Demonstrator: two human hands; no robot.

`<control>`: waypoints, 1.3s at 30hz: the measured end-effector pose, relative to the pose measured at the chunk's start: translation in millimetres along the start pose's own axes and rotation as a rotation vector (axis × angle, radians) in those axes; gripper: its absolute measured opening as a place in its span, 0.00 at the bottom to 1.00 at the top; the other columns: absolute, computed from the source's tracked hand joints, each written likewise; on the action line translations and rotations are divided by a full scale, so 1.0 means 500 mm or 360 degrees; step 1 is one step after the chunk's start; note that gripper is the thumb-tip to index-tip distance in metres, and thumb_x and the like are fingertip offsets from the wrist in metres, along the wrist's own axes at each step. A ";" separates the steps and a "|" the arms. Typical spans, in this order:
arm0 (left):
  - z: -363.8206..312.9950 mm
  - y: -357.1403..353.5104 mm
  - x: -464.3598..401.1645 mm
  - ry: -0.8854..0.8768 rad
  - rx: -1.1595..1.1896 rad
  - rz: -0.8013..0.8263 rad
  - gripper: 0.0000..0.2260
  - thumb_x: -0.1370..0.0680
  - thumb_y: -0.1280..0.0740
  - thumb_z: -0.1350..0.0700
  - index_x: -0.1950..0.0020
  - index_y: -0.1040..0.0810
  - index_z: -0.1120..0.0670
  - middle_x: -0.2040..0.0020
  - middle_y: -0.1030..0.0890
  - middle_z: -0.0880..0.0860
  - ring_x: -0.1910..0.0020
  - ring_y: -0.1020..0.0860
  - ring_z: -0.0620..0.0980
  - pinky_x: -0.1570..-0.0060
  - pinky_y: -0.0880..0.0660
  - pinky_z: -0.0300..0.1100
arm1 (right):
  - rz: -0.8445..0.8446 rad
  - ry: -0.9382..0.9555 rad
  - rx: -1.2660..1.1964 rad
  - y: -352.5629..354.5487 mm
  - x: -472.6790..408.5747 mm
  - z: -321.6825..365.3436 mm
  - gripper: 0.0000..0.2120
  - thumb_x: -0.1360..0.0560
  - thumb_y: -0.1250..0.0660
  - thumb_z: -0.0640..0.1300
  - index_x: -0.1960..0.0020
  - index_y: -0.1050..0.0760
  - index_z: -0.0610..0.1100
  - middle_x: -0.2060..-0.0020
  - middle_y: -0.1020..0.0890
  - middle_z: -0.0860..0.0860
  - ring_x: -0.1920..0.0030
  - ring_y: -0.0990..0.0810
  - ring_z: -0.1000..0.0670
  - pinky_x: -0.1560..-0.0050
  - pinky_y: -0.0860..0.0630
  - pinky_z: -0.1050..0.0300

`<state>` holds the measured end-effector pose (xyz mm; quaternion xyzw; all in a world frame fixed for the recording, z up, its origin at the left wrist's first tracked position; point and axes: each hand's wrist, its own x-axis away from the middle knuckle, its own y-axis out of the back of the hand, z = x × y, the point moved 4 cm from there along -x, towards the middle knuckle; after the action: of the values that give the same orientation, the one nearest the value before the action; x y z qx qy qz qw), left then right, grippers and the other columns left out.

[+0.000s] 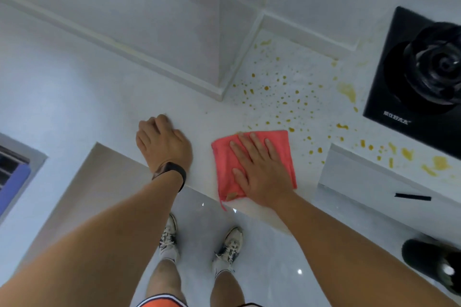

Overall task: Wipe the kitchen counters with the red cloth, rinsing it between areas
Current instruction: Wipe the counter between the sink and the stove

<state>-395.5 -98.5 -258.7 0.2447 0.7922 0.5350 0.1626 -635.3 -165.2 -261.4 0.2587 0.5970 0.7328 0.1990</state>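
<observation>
Fingers: right hand [262, 172] lies flat, fingers [252, 147] straight, pressing the red cloth [225, 164]; left hand [162, 142] rests beside it, fingers curled, grasping nothing.
Cloth: folded, at table [199, 117] front edge.
Mess: yellow spatter [282, 97] between cloth and black hob [399, 97].

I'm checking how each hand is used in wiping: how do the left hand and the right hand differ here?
The right hand lies flat with straight, spread fingers, pressing the red cloth; the left hand has curled fingers and holds nothing. The left hand rests on the bare counter; the right hand sits nearer the yellow splatters. Only the left wrist wears a dark band. Both rest near the counter's front edge.
</observation>
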 end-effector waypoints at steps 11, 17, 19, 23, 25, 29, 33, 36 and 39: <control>-0.009 -0.003 -0.007 0.0065 -0.0019 0.0100 0.17 0.22 0.43 0.55 0.35 0.30 0.57 0.35 0.30 0.61 0.30 0.34 0.68 0.25 0.41 0.62 | 0.0045 0.0136 -0.0012 0.008 -0.194 0.075 0.30 0.16 0.52 0.58 0.16 0.47 0.49 0.16 0.47 0.49 0.16 0.51 0.45 0.18 0.54 0.40; -0.005 -0.010 -0.008 0.0065 0.0065 0.0075 0.16 0.17 0.46 0.48 0.34 0.31 0.54 0.34 0.31 0.58 0.27 0.36 0.65 0.22 0.46 0.59 | 0.0055 0.0426 -0.0007 0.021 -0.267 0.100 0.29 0.15 0.53 0.57 0.16 0.47 0.50 0.16 0.45 0.51 0.17 0.50 0.46 0.18 0.55 0.43; -0.001 -0.012 -0.008 0.0078 0.0068 0.0081 0.14 0.16 0.44 0.48 0.34 0.31 0.53 0.34 0.32 0.57 0.27 0.37 0.64 0.22 0.46 0.58 | 0.0046 0.0411 -0.0041 0.027 -0.266 0.099 0.29 0.15 0.53 0.57 0.16 0.44 0.50 0.17 0.43 0.51 0.17 0.47 0.46 0.18 0.55 0.44; -0.005 -0.007 -0.008 0.0090 0.0065 0.0089 0.14 0.19 0.44 0.51 0.35 0.31 0.54 0.35 0.31 0.60 0.28 0.36 0.66 0.23 0.45 0.60 | -0.0008 0.0246 -0.0071 0.023 -0.194 0.074 0.28 0.16 0.49 0.56 0.17 0.42 0.51 0.17 0.41 0.51 0.17 0.46 0.46 0.18 0.54 0.45; -0.009 -0.003 -0.007 0.0080 0.0045 0.0098 0.16 0.22 0.43 0.55 0.35 0.31 0.54 0.35 0.31 0.60 0.28 0.36 0.66 0.24 0.44 0.60 | -0.0043 0.0149 -0.0084 0.014 -0.130 0.057 0.28 0.16 0.48 0.55 0.17 0.41 0.50 0.17 0.41 0.51 0.17 0.45 0.46 0.18 0.51 0.43; -0.012 0.008 -0.002 0.0090 0.0042 0.0138 0.16 0.23 0.43 0.56 0.35 0.32 0.54 0.35 0.32 0.59 0.30 0.35 0.65 0.24 0.44 0.60 | -0.0078 -0.0167 -0.0142 0.008 -0.039 0.035 0.28 0.16 0.47 0.56 0.17 0.40 0.51 0.17 0.41 0.51 0.17 0.45 0.46 0.19 0.48 0.41; -0.013 0.010 0.001 0.0083 0.0030 0.0154 0.15 0.23 0.41 0.55 0.35 0.33 0.53 0.35 0.33 0.58 0.31 0.35 0.64 0.25 0.43 0.61 | -0.0061 -0.0481 -0.0194 0.015 -0.038 0.032 0.30 0.18 0.45 0.57 0.17 0.41 0.52 0.17 0.44 0.51 0.17 0.46 0.46 0.18 0.49 0.42; -0.010 0.006 -0.005 0.0089 -0.0016 0.0141 0.16 0.23 0.40 0.55 0.35 0.33 0.53 0.36 0.33 0.57 0.31 0.35 0.64 0.26 0.42 0.61 | -0.0018 -0.0481 -0.0146 0.023 -0.080 0.008 0.30 0.18 0.47 0.58 0.17 0.43 0.53 0.16 0.45 0.51 0.17 0.47 0.46 0.19 0.49 0.42; -0.012 0.002 -0.005 0.0114 -0.0003 0.0150 0.16 0.23 0.38 0.56 0.35 0.32 0.53 0.34 0.33 0.58 0.29 0.37 0.65 0.25 0.42 0.62 | -0.0032 -0.0525 -0.0111 0.031 -0.137 -0.032 0.31 0.17 0.49 0.58 0.16 0.46 0.52 0.16 0.47 0.50 0.17 0.48 0.46 0.19 0.50 0.41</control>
<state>-396.4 -104.2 -255.3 0.2621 0.7846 0.5512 0.1090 -591.1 -221.9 -258.5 0.3625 0.5331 0.6986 0.3103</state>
